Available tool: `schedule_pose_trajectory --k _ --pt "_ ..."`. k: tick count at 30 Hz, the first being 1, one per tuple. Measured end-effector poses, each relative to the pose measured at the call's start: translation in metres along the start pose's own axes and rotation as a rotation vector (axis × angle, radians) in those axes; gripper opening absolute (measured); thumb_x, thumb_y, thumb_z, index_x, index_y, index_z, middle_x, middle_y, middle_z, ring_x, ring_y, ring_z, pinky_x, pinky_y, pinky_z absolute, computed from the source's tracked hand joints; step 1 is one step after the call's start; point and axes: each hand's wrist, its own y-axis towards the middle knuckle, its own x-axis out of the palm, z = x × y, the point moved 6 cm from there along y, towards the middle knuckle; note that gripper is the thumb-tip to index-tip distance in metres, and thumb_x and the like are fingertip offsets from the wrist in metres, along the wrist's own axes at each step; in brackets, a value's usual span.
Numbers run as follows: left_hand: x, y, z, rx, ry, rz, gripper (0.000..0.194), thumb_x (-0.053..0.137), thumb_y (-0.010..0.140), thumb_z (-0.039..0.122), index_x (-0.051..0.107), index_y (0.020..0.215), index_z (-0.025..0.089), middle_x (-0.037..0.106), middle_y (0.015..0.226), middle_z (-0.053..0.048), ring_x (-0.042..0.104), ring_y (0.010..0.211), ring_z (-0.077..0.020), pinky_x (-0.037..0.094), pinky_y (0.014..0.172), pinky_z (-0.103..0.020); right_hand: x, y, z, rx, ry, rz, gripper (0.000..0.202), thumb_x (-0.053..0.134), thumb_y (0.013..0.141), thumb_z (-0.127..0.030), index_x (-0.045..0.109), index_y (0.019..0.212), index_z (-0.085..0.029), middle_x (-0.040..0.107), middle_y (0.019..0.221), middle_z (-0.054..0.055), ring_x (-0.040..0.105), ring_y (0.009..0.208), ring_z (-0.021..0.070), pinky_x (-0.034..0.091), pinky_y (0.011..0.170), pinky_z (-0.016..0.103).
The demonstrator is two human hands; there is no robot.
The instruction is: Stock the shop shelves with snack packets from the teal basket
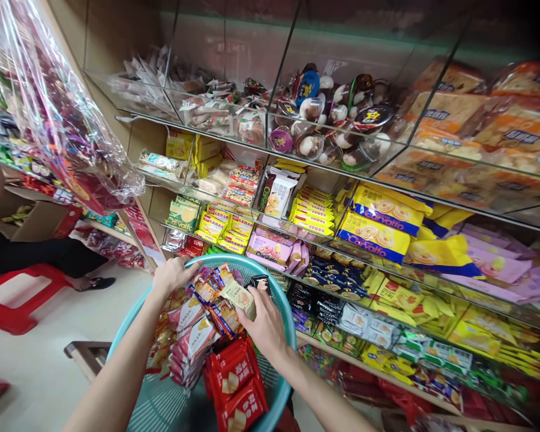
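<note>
Teal basket (132, 401) at bottom centre of frame, rim gripped by left hand (174, 279). Cream packet (240, 299) held in right hand (263, 323), above basket's red packets (238, 384).

Slender, smooth forearms (117, 360), bare like the hands (266, 329), taper evenly toward narrow wrists (158, 295).

The basket (137, 402) is teal. Inside the basket are bright red packets (238, 381) and pink-and-white packets (193, 336); beyond the basket stand yellow-and-blue packs (375, 231), and left of the basket, a red stool (15, 321) with a white patch on top.
</note>
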Motion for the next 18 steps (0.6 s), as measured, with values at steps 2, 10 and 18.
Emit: schedule_pose_trajectory --k 2,10,18 --pt "-0.001 -0.001 0.000 -0.002 0.002 0.001 0.064 0.022 0.081 0.068 0.067 0.090 0.022 0.073 0.089 -0.015 0.068 0.089 -0.0343 0.047 0.070 -0.036 -0.001 -0.005 -0.002 0.013 -0.027 -0.004 0.049 0.059 0.085 -0.039 0.051 0.128 -0.016 0.063 0.121 0.012 0.060 0.110 0.0262 0.049 0.093 0.038" --pt "0.000 -0.004 -0.002 -0.001 -0.006 0.000 0.066 0.023 0.081 0.071 0.066 0.090 0.022 0.073 0.085 -0.015 0.068 0.088 -0.0332 0.046 0.069 -0.035 -0.025 0.017 0.032 0.142 -0.069 0.018 0.044 0.041 0.095 -0.042 0.048 0.130 -0.015 0.066 0.114 0.012 0.063 0.104 0.0221 0.049 0.089 0.032" --pt "-0.001 -0.005 0.000 -0.002 -0.016 0.006 0.065 0.024 0.081 0.070 0.066 0.089 0.021 0.072 0.084 -0.015 0.068 0.086 -0.0335 0.047 0.067 -0.035 -0.013 0.034 0.040 0.172 -0.307 -0.262 0.057 0.059 0.086 -0.036 0.039 0.137 -0.018 0.062 0.122 0.013 0.062 0.107 0.0262 0.048 0.084 0.033"
